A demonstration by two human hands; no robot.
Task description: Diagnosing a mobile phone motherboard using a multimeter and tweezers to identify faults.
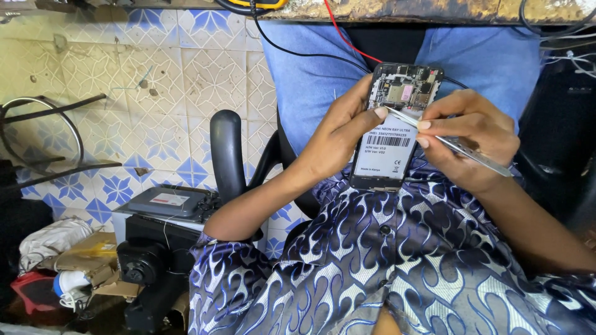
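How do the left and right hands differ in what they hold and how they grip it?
The left hand wraps around the side of the opened phone, thumb laid across its back; the right hand pinches metal tweezers between thumb and fingertips. The left hand supports the phone from below; the right hand lies beside it, with the tweezer tips aimed at the exposed circuit board. Both are bare and meet at the phone.

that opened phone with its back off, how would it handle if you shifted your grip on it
The opened phone is probably stiff and light: the left hand holds it alone. Its exposed circuit board looks fragile near the tweezers in the right hand. Flat, so unlikely to roll.
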